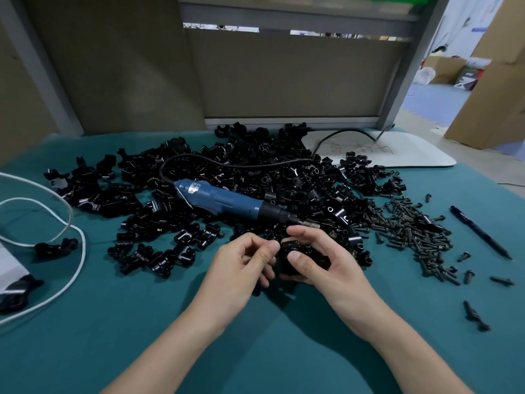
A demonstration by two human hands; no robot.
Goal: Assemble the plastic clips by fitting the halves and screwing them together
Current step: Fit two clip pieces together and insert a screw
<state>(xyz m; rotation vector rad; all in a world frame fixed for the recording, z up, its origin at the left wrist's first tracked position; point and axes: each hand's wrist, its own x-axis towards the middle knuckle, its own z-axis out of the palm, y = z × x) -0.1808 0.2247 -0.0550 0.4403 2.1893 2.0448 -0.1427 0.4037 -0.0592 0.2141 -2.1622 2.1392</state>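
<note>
Blue electric screwdriver (224,199) lying on heap of clip halves (255,166), its white sticker (194,190) too blurred to read; glossy black clip (285,267) just above teal surface (142,322), right hand (321,260) curled round it, left hand (244,265) pinching its left edge

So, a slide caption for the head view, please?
Left hand and right hand fit black plastic clip halves beside a blue electric screwdriver.

Your screwdriver (224,201) lies atop the pile of clip halves (255,166); screw heap (417,234) right of it, pen (480,233) further right. Before the pile, your right hand (326,265) holds apparently one clip (301,258), left hand (244,268) beside.
</note>
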